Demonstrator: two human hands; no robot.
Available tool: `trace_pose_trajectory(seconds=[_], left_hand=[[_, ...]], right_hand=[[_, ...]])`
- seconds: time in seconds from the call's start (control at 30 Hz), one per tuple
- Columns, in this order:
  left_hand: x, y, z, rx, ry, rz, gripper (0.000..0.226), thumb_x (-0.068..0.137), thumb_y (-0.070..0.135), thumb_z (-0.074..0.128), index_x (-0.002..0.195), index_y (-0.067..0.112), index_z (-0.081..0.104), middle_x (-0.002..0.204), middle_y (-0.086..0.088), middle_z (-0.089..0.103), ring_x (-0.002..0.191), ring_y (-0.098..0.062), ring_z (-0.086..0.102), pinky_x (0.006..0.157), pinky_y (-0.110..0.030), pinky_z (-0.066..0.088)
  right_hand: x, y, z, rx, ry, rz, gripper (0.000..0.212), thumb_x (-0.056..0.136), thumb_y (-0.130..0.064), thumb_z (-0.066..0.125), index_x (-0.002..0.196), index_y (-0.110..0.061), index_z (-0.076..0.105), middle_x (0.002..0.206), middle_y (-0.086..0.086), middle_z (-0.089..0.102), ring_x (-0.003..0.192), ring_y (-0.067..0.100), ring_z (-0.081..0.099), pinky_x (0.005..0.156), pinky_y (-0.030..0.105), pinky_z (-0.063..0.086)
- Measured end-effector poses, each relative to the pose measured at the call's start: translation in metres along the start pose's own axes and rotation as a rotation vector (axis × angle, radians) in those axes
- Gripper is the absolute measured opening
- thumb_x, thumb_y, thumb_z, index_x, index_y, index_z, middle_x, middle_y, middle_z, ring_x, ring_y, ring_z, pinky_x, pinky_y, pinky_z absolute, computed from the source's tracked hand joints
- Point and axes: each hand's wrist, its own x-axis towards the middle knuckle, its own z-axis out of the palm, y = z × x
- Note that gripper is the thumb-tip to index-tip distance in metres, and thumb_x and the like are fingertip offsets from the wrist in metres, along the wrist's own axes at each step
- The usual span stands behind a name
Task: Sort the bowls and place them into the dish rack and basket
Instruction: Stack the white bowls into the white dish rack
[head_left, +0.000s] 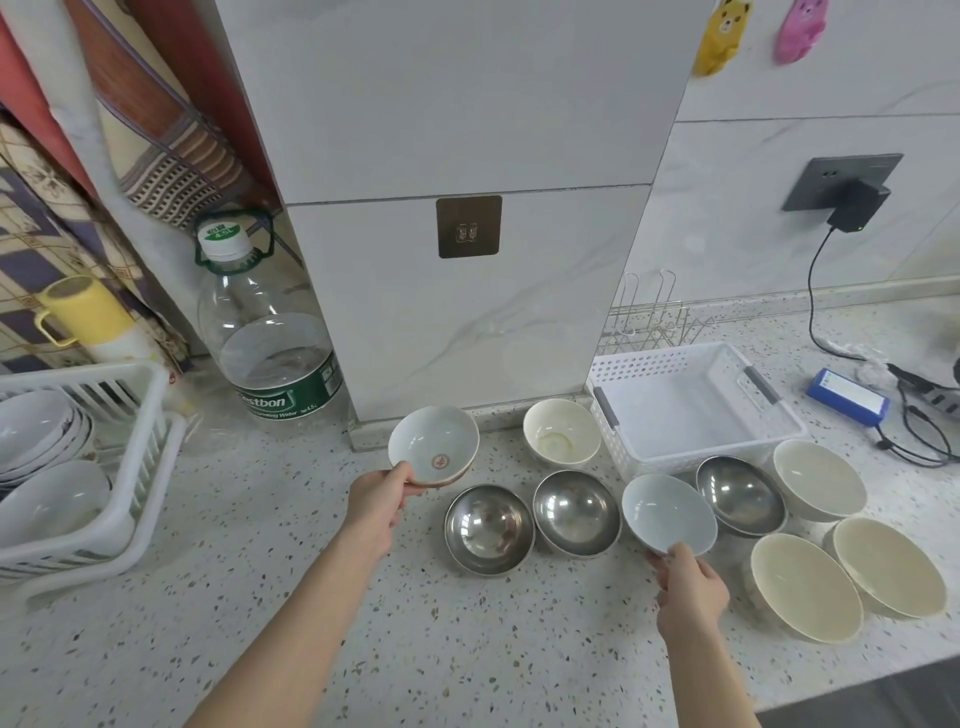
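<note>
My left hand (376, 501) grips the rim of a pale porcelain bowl with a red mark (434, 444), tilted above the counter. My right hand (688, 584) holds the near edge of a plain pale-blue bowl (667, 512), also tilted. On the counter rest three steel bowls (488, 527) (576, 512) (740, 493) and several cream bowls (561, 431) (818, 478) (802, 584) (888, 564). A white dish rack (145, 441) at the left holds stacked white bowls (36, 431). A white perforated basket (691, 405) stands at the back right.
A large water bottle (270, 332) and a yellow cup (83, 309) stand at the back left. A tiled pillar (457, 260) rises behind the bowls. A wire rack (649, 322), a blue device (847, 397) and cables (919, 426) lie at the right.
</note>
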Motion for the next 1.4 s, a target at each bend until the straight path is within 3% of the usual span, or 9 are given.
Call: trace_pose_trajectory(seconds=[0.13,0.27,0.4,0.63,0.73,0.9,1.17,1.27,1.4], left_hand=[[-0.008,0.002,-0.012,-0.018,-0.017,-0.01,0.011,0.082,0.007,0.057,0.084,0.003,0.067,0.075,-0.01,0.077,0.052,-0.009,0.033,0.045,-0.022,0.027],[-0.017,0.008,-0.028,-0.032,-0.061,0.008,0.016,0.082,0.008,0.057,0.091,0.001,0.07,0.082,-0.013,0.077,0.053,-0.009,0.035,0.045,-0.021,0.028],[-0.029,0.017,-0.057,-0.075,-0.105,0.011,0.018,0.082,0.009,0.057,0.093,0.001,0.07,0.081,-0.014,0.077,0.052,-0.008,0.036,0.045,-0.021,0.03],[-0.045,0.033,-0.141,-0.173,-0.12,0.011,0.019,0.085,0.009,0.057,0.097,-0.001,0.067,0.082,-0.016,0.077,0.051,-0.008,0.035,0.045,-0.021,0.029],[-0.046,0.036,-0.186,-0.224,-0.075,0.02,0.016,0.085,0.009,0.056,0.092,0.0,0.067,0.078,-0.015,0.076,0.051,-0.008,0.034,0.046,-0.022,0.027],[-0.042,0.031,-0.262,-0.306,0.015,0.077,0.011,0.086,0.008,0.056,0.089,0.002,0.065,0.072,-0.012,0.075,0.051,-0.01,0.034,0.046,-0.023,0.027],[-0.022,0.009,-0.362,-0.371,0.205,0.17,0.013,0.086,0.005,0.054,0.074,0.007,0.056,0.069,-0.011,0.059,0.051,-0.011,0.034,0.048,-0.025,0.027],[-0.013,0.011,-0.395,-0.389,0.23,0.195,0.01,0.087,0.005,0.054,0.078,0.004,0.058,0.076,-0.015,0.071,0.051,-0.011,0.032,0.049,-0.026,0.026],[0.004,0.016,-0.43,-0.39,0.297,0.224,0.011,0.088,0.005,0.056,0.083,-0.001,0.064,0.08,-0.018,0.07,0.051,-0.012,0.032,0.051,-0.027,0.026]], right_hand=[[-0.014,0.007,-0.005,0.046,0.097,-0.078,0.035,0.083,-0.015,0.053,0.112,0.0,0.063,0.098,0.022,0.072,0.059,0.016,0.044,0.054,0.027,0.034],[-0.042,0.004,-0.004,0.061,0.202,-0.196,0.044,0.079,-0.022,0.055,0.12,-0.008,0.063,0.096,0.01,0.073,0.071,0.011,0.058,0.073,0.033,0.043],[-0.073,0.001,0.01,0.132,0.172,-0.279,0.046,0.076,-0.021,0.054,0.118,-0.006,0.064,0.096,0.011,0.073,0.064,0.007,0.056,0.061,0.024,0.042],[-0.143,0.017,0.068,0.127,-0.059,-0.32,0.025,0.074,-0.013,0.053,0.093,-0.002,0.066,0.082,0.014,0.067,0.055,0.011,0.049,0.052,0.025,0.034],[-0.175,0.035,0.098,0.061,-0.18,-0.344,0.019,0.078,-0.009,0.055,0.09,-0.001,0.067,0.075,0.011,0.064,0.065,0.021,0.054,0.053,0.027,0.038],[-0.223,0.071,0.14,-0.09,-0.361,-0.387,0.013,0.076,-0.013,0.056,0.077,-0.006,0.067,0.066,0.012,0.071,0.053,0.016,0.048,0.056,0.028,0.04],[-0.296,0.113,0.208,-0.257,-0.632,-0.491,0.015,0.082,-0.012,0.057,0.077,-0.011,0.071,0.062,0.01,0.072,0.044,0.01,0.048,0.052,0.028,0.039],[-0.323,0.12,0.242,-0.34,-0.724,-0.536,0.015,0.082,-0.014,0.058,0.08,-0.013,0.072,0.063,0.008,0.073,0.045,0.01,0.052,0.052,0.028,0.04],[-0.356,0.129,0.283,-0.395,-0.838,-0.64,0.017,0.081,-0.011,0.058,0.076,-0.012,0.074,0.059,0.007,0.071,0.051,0.017,0.06,0.047,0.026,0.043]])
